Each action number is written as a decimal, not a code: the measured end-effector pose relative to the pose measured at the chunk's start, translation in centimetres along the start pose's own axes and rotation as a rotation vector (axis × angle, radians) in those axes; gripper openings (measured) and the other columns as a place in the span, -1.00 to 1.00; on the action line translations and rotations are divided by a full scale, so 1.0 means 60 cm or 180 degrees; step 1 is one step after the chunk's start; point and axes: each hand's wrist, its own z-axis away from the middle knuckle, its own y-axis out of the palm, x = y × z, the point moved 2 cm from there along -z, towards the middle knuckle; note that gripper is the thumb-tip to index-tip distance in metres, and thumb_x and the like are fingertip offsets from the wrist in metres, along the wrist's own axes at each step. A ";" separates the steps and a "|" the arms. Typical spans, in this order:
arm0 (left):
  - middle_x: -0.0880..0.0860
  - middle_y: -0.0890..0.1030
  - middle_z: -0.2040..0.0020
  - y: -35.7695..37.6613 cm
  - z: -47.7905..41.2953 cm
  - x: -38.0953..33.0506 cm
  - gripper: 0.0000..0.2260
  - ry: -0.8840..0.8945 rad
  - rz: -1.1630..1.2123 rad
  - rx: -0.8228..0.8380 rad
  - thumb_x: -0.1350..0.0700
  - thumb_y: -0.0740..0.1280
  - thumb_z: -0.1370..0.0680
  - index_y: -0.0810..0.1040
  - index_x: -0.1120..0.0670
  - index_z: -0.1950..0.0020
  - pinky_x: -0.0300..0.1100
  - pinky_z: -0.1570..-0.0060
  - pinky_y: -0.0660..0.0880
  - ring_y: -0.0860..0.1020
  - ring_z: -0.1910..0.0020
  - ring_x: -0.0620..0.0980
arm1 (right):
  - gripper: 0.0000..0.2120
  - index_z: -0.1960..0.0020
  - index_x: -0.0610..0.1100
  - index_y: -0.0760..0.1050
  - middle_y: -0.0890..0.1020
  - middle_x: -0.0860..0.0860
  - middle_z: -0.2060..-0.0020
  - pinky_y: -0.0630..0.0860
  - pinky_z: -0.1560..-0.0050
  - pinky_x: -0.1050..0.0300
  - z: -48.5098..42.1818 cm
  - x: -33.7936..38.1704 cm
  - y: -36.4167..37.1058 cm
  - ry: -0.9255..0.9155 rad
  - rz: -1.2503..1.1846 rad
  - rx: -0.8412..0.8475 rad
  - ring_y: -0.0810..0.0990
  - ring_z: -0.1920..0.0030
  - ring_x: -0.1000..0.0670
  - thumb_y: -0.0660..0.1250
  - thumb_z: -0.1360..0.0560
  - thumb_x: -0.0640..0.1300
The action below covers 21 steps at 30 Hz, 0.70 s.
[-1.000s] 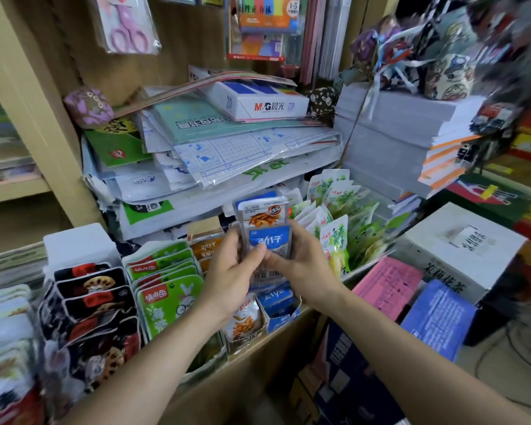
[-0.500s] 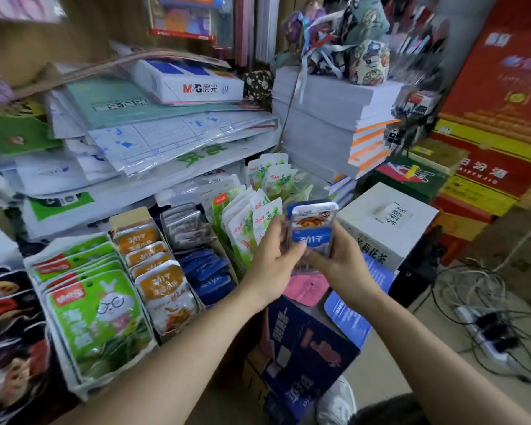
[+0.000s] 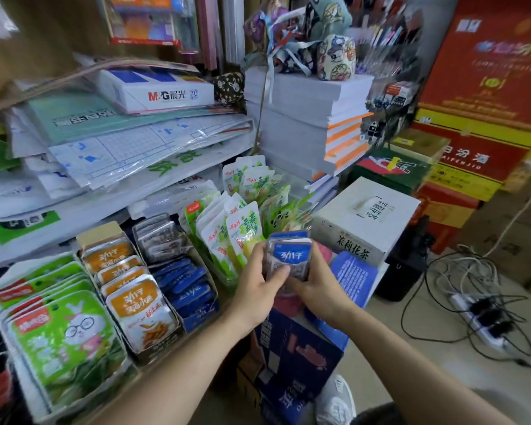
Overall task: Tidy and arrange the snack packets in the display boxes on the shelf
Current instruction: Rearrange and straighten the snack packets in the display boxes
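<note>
A small stack of blue snack packets is held upright between both hands, right of the display boxes and beyond the shelf's front edge. My left hand grips the stack's left side, with the thumb across its lower front. My right hand holds its right side and bottom. On the shelf a narrow display box holds more blue packets lying flat. Left of it stand the orange packets and the green rabbit packets. Behind my left hand stand the white-and-green pouches.
Stacked paper and folders and a white ream pile crowd the shelf behind the boxes. A white tea carton sits to the right. A blue carton stands below my hands. Cables and a power strip lie on the floor.
Both hands carried the blue packet stack from above its box rightward, off the shelf's front. The view swung right with them, and the stack now tilts lower.
</note>
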 end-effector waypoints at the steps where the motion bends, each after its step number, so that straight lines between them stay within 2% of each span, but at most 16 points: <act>1: -0.01 0.64 -0.16 -0.002 -0.001 -0.002 -0.68 -0.0022 -0.0022 0.0043 0.29 0.31 -0.62 0.43 0.01 -0.33 -0.24 -0.14 0.53 0.61 -0.15 -0.16 | -0.46 -0.42 -0.09 0.28 0.63 -0.08 -0.16 0.63 -0.07 0.07 -0.001 0.001 -0.001 0.0001 0.0082 0.0029 0.65 -0.16 -0.01 0.37 -0.53 -0.38; 4: -0.04 0.65 -0.15 -0.013 -0.006 -0.012 -0.70 0.0055 -0.0077 0.0070 0.27 0.33 -0.62 0.46 0.03 -0.32 -0.20 -0.17 0.54 0.61 -0.16 -0.12 | -0.47 -0.43 -0.08 0.31 0.61 -0.02 -0.21 0.58 -0.18 0.08 -0.002 0.013 -0.005 -0.0083 0.0345 0.0122 0.61 -0.21 0.03 0.37 -0.54 -0.35; 7: -0.11 0.67 -0.11 -0.032 -0.006 -0.031 -0.73 0.0143 -0.0125 0.0003 0.24 0.37 -0.60 0.52 0.01 -0.27 -0.27 -0.10 0.53 0.62 -0.12 -0.16 | -0.50 -0.38 -0.04 0.40 0.63 0.07 -0.19 0.56 -0.11 0.19 -0.004 0.037 -0.009 -0.0197 0.0446 0.0182 0.61 -0.20 0.08 0.44 -0.51 -0.30; 10: -0.09 0.69 -0.08 -0.057 -0.003 -0.045 -0.76 0.0143 -0.0017 -0.0177 0.21 0.40 -0.58 0.56 0.00 -0.22 -0.17 -0.07 0.59 0.65 -0.09 -0.12 | -0.46 -0.37 0.01 0.41 0.62 0.06 -0.21 0.61 -0.14 0.03 -0.005 0.049 -0.005 -0.0002 0.0275 0.0312 0.63 -0.18 0.01 0.49 -0.47 -0.28; 13: -0.02 0.71 -0.07 -0.083 0.009 -0.053 -0.75 -0.0076 0.0563 -0.0624 0.26 0.42 -0.55 0.57 0.07 -0.21 -0.11 -0.01 0.63 0.68 -0.07 -0.04 | -0.49 -0.31 -0.03 0.44 0.65 0.00 -0.15 0.62 -0.14 -0.04 -0.005 0.057 0.015 0.0147 0.0215 0.0372 0.66 -0.13 -0.04 0.53 -0.43 -0.24; 15: 0.04 0.71 -0.09 -0.100 0.017 -0.057 -0.73 -0.0233 0.1031 -0.0828 0.25 0.43 -0.53 0.57 0.11 -0.23 0.02 -0.05 0.63 0.68 -0.09 0.04 | -0.56 -0.25 -0.14 0.50 0.69 -0.08 -0.09 0.62 -0.14 -0.05 -0.004 0.061 0.040 0.0111 -0.0150 0.0204 0.67 -0.11 -0.09 0.53 -0.42 -0.27; 17: 0.12 0.69 -0.14 -0.111 0.025 -0.061 -0.67 -0.0387 0.1470 -0.0904 0.19 0.44 -0.50 0.56 0.13 -0.26 0.15 -0.10 0.61 0.67 -0.12 0.13 | -0.59 -0.21 -0.24 0.53 0.69 -0.17 -0.06 0.62 -0.12 -0.11 -0.001 0.064 0.071 0.0182 -0.0962 -0.0167 0.69 -0.07 -0.18 0.51 -0.39 -0.33; 19: 0.14 0.69 -0.15 -0.126 0.035 -0.063 -0.67 -0.0487 0.1740 -0.0983 0.20 0.42 -0.51 0.55 0.14 -0.28 0.16 -0.10 0.60 0.67 -0.13 0.17 | -0.57 -0.24 -0.27 0.51 0.68 -0.24 -0.09 0.63 -0.09 -0.09 0.002 0.063 0.114 0.0393 -0.1792 -0.0283 0.68 -0.08 -0.23 0.47 -0.38 -0.35; 21: 0.12 0.69 -0.14 -0.143 0.043 -0.062 -0.72 -0.0543 0.1783 -0.1076 0.22 0.41 -0.54 0.57 0.12 -0.26 0.11 -0.10 0.60 0.66 -0.13 0.15 | -0.58 -0.29 -0.27 0.50 0.67 -0.24 -0.12 0.60 -0.16 -0.10 0.005 0.063 0.152 0.0408 -0.2026 -0.0196 0.66 -0.13 -0.23 0.42 -0.44 -0.38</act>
